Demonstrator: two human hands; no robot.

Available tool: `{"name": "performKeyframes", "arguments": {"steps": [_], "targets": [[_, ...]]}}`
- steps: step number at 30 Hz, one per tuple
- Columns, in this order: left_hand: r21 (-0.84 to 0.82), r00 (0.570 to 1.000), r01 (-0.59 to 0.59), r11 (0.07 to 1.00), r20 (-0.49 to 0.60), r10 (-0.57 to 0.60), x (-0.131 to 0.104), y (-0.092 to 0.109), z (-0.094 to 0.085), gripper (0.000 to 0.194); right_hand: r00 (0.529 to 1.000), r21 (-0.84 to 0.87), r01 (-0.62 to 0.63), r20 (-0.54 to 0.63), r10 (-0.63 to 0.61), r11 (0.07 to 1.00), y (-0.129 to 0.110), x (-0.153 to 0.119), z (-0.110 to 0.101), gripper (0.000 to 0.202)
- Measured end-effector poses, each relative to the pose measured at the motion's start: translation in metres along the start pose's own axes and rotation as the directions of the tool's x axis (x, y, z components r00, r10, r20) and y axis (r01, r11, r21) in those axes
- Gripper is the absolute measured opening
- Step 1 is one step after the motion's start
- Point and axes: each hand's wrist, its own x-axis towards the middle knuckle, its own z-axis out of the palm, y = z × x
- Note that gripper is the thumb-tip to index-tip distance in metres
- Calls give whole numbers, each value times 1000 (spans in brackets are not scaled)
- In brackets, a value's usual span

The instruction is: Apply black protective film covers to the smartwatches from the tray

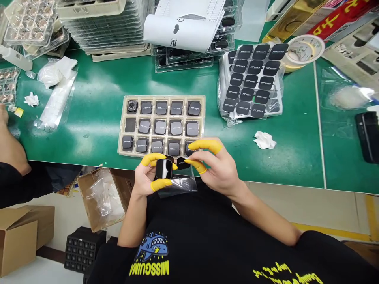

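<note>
My left hand (149, 173), with yellow finger cots, grips a square black watch body (164, 169) whose glossy face is turned up. Close to its right side, my right hand (217, 167), also in yellow cots, pinches a small black printed film sticker (182, 163) between thumb and forefinger. Whether the sticker touches the watch is hard to see. Under both hands hangs a shiny clear plastic sheet (179, 187). Just beyond them lies a clear plastic tray (166, 117) of dark square pieces, most with a printed top; its left middle pocket shows only dark foam.
Right of the tray is a stack of sticker sheets (247, 94), with a tape roll (308, 49) behind and a crumpled tissue (265, 140) nearby. Stacked trays (106, 29) and papers (183, 31) line the back. Another person's arm (12, 146) rests at left. A cardboard box (89, 197) stands below the table edge.
</note>
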Motion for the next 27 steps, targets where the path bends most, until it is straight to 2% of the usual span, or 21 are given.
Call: {"name": "performKeyframes", "arguments": {"steps": [5,8,11,14,16,18,20,22,25,27], "targets": [[-82,992,-13,997,-129,2,0,1,10,62,988,-69,126,-85,-131,990,-1,-17,8,29],[-108,986,-63,992,-163,44,0,2,10,57,971,-62,208,-108,-214,976,-4,-22,9,21],[-79,982,-102,992,-165,88,0,1,4,58,973,22,219,-78,-217,975,-11,-23,1,10],[0,982,-144,990,-124,143,2,-4,-4,65,993,157,111,-41,-106,981,-22,-19,-17,4],[64,980,-180,982,-79,184,5,-9,-7,69,997,190,-36,-56,48,981,-29,-11,-30,7],[108,974,-219,970,-29,223,8,-15,-7,72,975,208,-184,-88,206,961,-34,1,-39,12],[141,970,-242,960,16,242,11,-19,-6,76,950,268,-282,-60,308,921,-40,15,-44,11],[185,971,-239,953,33,237,13,-22,-5,80,932,348,-358,78,354,866,-44,30,-41,4],[253,975,-223,941,34,221,14,-23,-6,83,877,401,-471,305,371,785,-45,48,-30,14],[296,974,-225,928,41,223,14,-21,-8,84,845,409,-514,394,363,754,-42,55,-21,20]]}}
